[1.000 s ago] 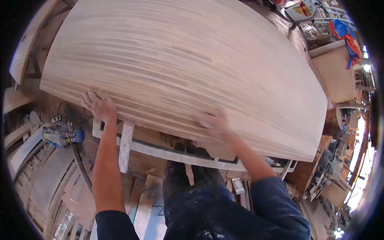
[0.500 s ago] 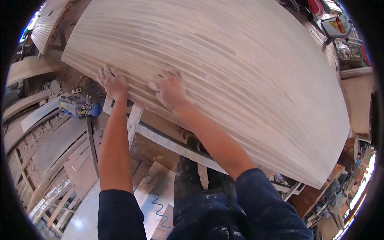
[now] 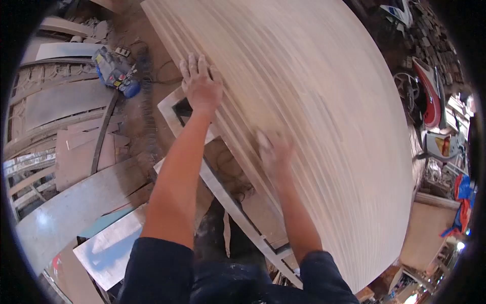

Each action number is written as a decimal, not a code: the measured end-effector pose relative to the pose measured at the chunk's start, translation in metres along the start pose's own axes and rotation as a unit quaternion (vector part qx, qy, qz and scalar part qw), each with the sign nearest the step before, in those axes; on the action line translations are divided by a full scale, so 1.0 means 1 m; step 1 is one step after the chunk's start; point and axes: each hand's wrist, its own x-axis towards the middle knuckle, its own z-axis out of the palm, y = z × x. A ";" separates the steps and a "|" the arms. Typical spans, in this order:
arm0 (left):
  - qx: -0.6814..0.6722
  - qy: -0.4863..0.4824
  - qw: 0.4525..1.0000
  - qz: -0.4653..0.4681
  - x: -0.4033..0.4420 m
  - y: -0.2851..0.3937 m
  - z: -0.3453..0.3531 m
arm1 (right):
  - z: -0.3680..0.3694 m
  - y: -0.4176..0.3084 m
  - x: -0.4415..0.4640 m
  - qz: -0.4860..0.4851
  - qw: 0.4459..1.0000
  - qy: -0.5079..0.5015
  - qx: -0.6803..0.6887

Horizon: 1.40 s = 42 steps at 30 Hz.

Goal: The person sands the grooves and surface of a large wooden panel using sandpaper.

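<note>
Resting flat on the wooden panel (image 3: 329,131), the left hand (image 3: 202,88) seemingly steadies it above the pale frame (image 3: 216,188); whether the blurred right hand (image 3: 277,152) grips anything, I cannot tell

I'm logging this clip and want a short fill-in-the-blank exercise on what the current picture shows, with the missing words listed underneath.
1. The left hand rests palm ____ on the wooden panel.
2. Of the two hands, the ____ hand looks more blurred.
3. At the picture's left, the machine has a rounded end coloured ____.

Missing words: down; right; blue.
</note>
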 end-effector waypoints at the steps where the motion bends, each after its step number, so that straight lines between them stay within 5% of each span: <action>1: 0.006 0.004 1.000 -0.001 0.002 -0.001 -0.002 | 0.019 -0.018 0.042 -0.020 1.000 -0.018 0.001; 5: 0.006 -0.011 1.000 0.004 0.000 -0.005 0.001 | 0.052 -0.046 0.105 -0.026 0.998 -0.049 -0.019; 8: 0.001 -0.018 1.000 0.005 0.001 -0.004 0.002 | 0.008 0.001 0.015 -0.091 0.993 -0.008 -0.081; 11: 0.010 -0.023 1.000 -0.006 0.004 0.002 -0.002 | -0.028 0.061 -0.074 0.006 0.999 -0.036 0.023; 14: 0.017 -0.034 0.999 -0.008 0.001 0.001 -0.006 | -0.036 0.021 -0.054 0.035 0.992 -0.104 -0.063; 18: 0.009 -0.033 0.999 -0.011 0.001 0.003 -0.007 | 0.027 -0.014 0.042 -0.062 0.997 -0.041 -0.037; 25: 0.014 -0.032 0.999 0.012 0.003 -0.002 0.000 | -0.039 0.039 -0.071 0.039 0.996 -0.078 0.012; 26: 0.020 -0.040 0.999 0.012 0.001 0.000 -0.004 | -0.033 0.030 -0.058 0.163 0.979 -0.103 0.061; 28: 0.027 -0.044 0.999 0.018 0.003 0.003 -0.006 | -0.002 0.013 -0.007 0.137 0.986 -0.079 0.047; 29: 0.024 -0.047 0.999 0.012 0.002 0.004 -0.007 | 0.022 0.000 0.028 -0.010 0.999 -0.036 -0.017; 34: 0.043 -0.093 0.995 -0.016 0.003 0.008 -0.011 | 0.047 -0.026 0.084 -0.037 0.997 -0.061 -0.015; 39: 0.060 -0.087 0.994 -0.015 0.002 0.009 -0.009 | -0.070 0.017 -0.064 0.046 0.997 -0.061 -0.013; 42: 0.067 -0.079 0.995 -0.008 0.002 0.007 -0.008 | -0.066 -0.001 -0.059 0.076 0.997 -0.029 -0.016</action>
